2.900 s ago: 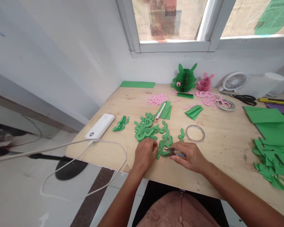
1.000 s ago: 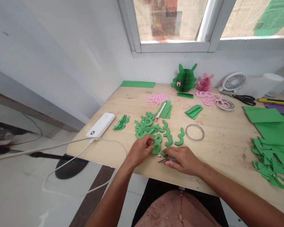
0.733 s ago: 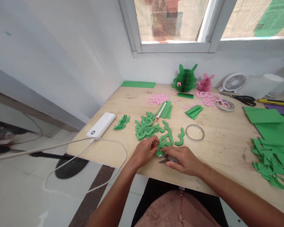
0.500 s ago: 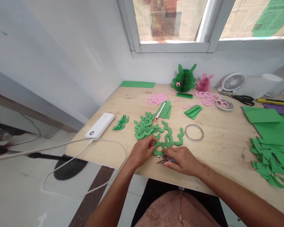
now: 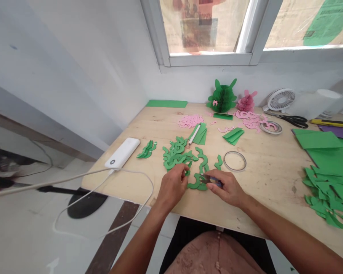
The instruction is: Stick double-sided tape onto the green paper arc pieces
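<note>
My left hand [image 5: 175,183] is closed, thumb and fingers curled at the edge of a curved green paper cutout [image 5: 193,185] near the table's front. Part of that cutout is hidden by the fingers. In my right hand [image 5: 227,187] is a pair of small pliers [image 5: 208,180] with dark jaws and a blue handle. Its tips point left, at the cutout's upper edge, with a tiny white bit there. Behind the left hand lies a heap of wavy green cutouts [image 5: 175,154]. More wavy pieces [image 5: 201,156] lie just beyond the pliers.
A white power bank [image 5: 122,152] with a cable and a small green stack [image 5: 146,149] lie left. A tape roll [image 5: 234,160] lies right, pink cutouts [image 5: 191,121] farther back. Green scraps [image 5: 327,190], scissors [image 5: 293,120] and a yellow cutter [image 5: 328,122] are at the right.
My right hand has lifted the pliers up and away from the table edge, to the cutout's upper side. The left hand has turned slightly and stays by the cutout.
</note>
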